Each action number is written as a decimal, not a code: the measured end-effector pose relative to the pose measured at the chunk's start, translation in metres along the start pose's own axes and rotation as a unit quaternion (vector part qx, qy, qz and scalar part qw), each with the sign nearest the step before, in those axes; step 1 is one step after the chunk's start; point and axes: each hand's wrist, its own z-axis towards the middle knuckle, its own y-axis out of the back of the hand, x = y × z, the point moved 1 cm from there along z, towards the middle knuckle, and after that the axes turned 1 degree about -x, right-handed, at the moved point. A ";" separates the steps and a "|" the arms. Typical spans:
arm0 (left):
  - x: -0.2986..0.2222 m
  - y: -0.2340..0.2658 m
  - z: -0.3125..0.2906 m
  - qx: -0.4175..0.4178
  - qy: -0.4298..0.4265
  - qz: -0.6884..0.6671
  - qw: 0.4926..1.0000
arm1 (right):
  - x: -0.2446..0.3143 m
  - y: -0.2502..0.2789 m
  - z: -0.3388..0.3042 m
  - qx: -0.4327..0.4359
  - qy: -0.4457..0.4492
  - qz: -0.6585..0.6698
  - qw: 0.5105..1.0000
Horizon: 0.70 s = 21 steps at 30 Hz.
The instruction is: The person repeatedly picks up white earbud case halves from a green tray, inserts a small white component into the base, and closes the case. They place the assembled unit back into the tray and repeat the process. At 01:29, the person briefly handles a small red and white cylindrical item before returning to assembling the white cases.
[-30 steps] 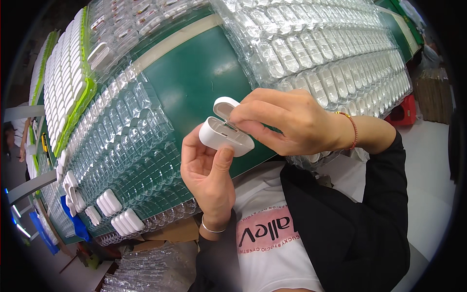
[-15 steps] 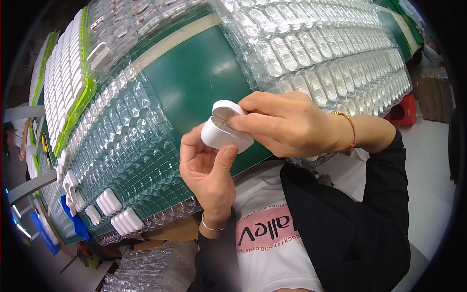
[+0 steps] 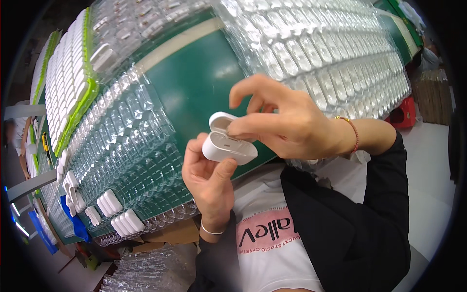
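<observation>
A white earbud charging case [image 3: 227, 150] rests in my left hand [image 3: 211, 181], closed around its lower body with the thumb on the near side. Its lid [image 3: 217, 119] stands raised, showing the hollow inside. My right hand [image 3: 304, 125] hovers over the opening with its fingers apart. One of its digits touches the inside of the case by the lid; the index finger is lifted and bent above. I cannot see anything held in the right hand.
Clear plastic blister trays [image 3: 335, 61] lie stacked at the right, with more clear trays [image 3: 121, 129] at the left on the green table [image 3: 192, 73]. Groups of white cases [image 3: 127, 222] sit near the front edge. A green-edged tray of white pieces [image 3: 65, 80] stands far left.
My right index finger has lifted away from the lid, leaving the hand more spread. The case has dropped slightly and tilted, so more of its inside shows.
</observation>
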 end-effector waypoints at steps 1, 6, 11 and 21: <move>-0.001 -0.003 0.000 -0.015 -0.022 0.010 1.000 | 0.003 0.004 0.006 -0.007 0.011 -0.007 1.000; -0.012 -0.011 0.001 -0.081 -0.040 -0.020 0.996 | 0.019 -0.006 0.015 0.013 0.034 0.049 0.998; -0.021 -0.001 -0.001 -0.097 -0.091 0.013 0.991 | 0.017 -0.014 0.039 0.080 -0.045 0.115 0.989; -0.044 0.020 -0.010 -0.072 -0.179 0.172 0.966 | -0.116 -0.068 0.245 -0.055 0.039 -0.068 0.995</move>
